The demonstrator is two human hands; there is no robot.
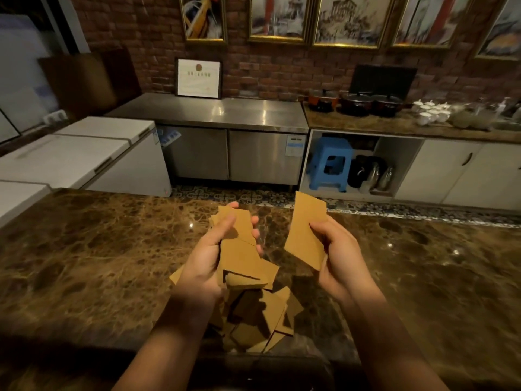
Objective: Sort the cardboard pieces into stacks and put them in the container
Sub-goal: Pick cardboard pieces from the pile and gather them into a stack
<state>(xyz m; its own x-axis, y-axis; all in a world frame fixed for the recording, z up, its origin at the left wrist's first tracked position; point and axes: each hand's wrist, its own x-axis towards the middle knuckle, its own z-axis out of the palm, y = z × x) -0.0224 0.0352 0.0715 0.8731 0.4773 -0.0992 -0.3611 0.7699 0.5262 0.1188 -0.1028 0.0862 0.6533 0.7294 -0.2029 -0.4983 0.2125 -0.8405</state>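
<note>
I am holding my left hand (210, 256) above the counter (84, 249), its fingers and thumb curling round a bundle (239, 249) of cardboard pieces that are fanning out unevenly, the top ones sticking up past my fingertips and the lower ones hanging out below my palm. My right hand (339, 249) is sitting just beside it, apart from the bundle, and is pinching 1 card (306, 230) by its right edge between thumb and fingers; that card is standing tilted, its upper corner leaning away from me over the far edge of the counter.

Under both hands, nearer to me on the counter, a pile (262, 317) of loose pieces is lying in a jumble, overlapping at all angles; my left wrist is covering part of it. At the near edge of the counter, right below the pile, something dark is showing, too dim for me to tell what it is.

Beyond the counter, a steel cabinet (208, 114) is standing against the brick wall, with white chest freezers (84, 153) to the left of it. To the right of the cabinet, a blue stool (331, 165) is sitting in an open shelf, and pots (355, 104) are standing on the worktop above it.
</note>
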